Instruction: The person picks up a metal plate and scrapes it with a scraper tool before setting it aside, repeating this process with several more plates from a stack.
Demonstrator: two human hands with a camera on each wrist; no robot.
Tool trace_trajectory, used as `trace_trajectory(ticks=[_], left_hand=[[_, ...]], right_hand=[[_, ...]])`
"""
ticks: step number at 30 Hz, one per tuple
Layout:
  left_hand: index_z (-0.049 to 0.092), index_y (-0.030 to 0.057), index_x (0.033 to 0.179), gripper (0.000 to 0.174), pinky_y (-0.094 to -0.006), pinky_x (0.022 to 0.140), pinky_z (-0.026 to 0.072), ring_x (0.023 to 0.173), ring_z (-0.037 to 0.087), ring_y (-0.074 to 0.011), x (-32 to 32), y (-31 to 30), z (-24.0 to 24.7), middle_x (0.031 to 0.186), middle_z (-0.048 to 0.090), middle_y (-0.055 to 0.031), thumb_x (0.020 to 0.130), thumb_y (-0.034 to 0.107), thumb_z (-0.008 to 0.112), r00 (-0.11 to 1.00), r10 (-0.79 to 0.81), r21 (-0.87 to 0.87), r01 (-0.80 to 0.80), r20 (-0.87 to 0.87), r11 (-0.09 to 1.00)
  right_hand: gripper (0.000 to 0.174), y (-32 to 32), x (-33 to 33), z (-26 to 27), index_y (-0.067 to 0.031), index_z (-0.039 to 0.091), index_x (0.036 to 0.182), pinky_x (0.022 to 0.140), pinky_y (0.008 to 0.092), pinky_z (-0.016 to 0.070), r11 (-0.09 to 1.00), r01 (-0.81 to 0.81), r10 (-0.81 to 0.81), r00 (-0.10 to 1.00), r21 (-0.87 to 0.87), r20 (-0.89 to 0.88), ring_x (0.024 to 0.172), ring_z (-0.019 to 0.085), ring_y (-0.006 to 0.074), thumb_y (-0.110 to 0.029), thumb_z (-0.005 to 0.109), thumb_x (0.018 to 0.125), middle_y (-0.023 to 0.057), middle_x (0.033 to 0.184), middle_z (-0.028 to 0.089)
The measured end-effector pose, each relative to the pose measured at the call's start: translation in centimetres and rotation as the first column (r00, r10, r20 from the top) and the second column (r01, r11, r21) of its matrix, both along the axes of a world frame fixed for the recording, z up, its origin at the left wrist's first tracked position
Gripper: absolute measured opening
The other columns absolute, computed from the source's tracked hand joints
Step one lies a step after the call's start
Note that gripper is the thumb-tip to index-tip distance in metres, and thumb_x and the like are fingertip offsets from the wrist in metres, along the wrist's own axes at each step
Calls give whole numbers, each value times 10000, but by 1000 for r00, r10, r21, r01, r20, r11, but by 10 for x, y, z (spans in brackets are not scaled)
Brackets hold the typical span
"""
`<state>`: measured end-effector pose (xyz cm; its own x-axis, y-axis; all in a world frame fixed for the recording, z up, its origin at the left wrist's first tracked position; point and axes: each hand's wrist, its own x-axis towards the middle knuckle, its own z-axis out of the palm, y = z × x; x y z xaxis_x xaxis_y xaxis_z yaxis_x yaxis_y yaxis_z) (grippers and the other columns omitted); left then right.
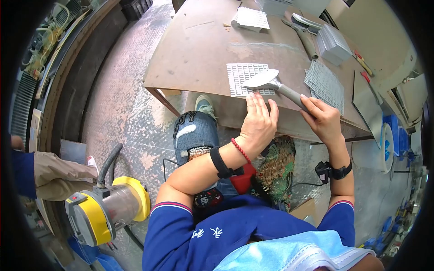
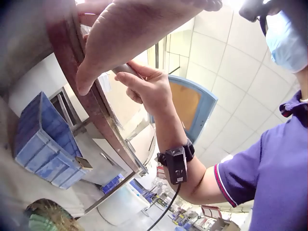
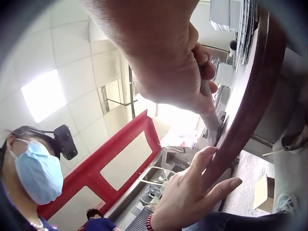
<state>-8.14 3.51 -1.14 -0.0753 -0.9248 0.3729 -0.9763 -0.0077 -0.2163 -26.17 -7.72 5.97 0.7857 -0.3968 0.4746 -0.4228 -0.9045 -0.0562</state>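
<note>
In the head view my right hand grips the grey handle of a trowel-like tool with its fingers curled round it. Its broad, pale, pointed blade lies over a white slotted grid sheet at the table's near edge. My left hand is at that edge, fingers fairly straight and fingertips right by the sheet, below the blade. The right wrist view shows the handle inside my right fist and my left hand with thumb spread. In the left wrist view, my palm hides the sheet.
On the brown table are a stack of white sheets, loose grid sheets, another grey-handled tool and a red-handled tool. A yellow vacuum cleaner stands on the floor at left, near another person's legs.
</note>
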Motion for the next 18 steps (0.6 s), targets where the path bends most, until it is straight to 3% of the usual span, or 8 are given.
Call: trace_trajectory(ticks=[7,10,13,18], left_hand=[[492,-73,1271,818,-552,1082,344,1182,552,-489,0,-1,1,1227,541,-415,757,526,703,1000,2,1,-2,-12,1000],[492,-76,1268,813,-553,1078,349,1176,555,-491,1,-2,-1,1222,544,-416,759,524,701,1000,-2,-5,2,-3,1000],[493,-78,1263,806,-554,1073,355,1174,557,-491,0,-1,0,1217,547,-416,764,522,695,1000,-3,-9,3,9,1000],[494,-82,1258,796,-556,1069,358,1173,560,-488,0,-2,-2,1216,548,-416,772,519,687,1000,5,-13,-5,11,1000]], right_hand=[[419,-5,0,-2,-119,687,1169,625,325,532,1000,-12,12,1000,6,-2,713,665,235,-122,768,758,61,931,683],[416,-1,0,-7,-114,682,1173,607,331,531,998,-26,20,994,54,110,702,664,239,-125,764,765,72,924,681],[415,6,7,-7,-115,679,1177,586,334,528,999,-9,10,999,-49,33,679,659,240,-125,760,770,75,911,676],[407,5,17,-9,-122,677,1183,572,332,524,997,20,-20,1000,-71,1,657,653,226,-130,747,782,55,909,671]])
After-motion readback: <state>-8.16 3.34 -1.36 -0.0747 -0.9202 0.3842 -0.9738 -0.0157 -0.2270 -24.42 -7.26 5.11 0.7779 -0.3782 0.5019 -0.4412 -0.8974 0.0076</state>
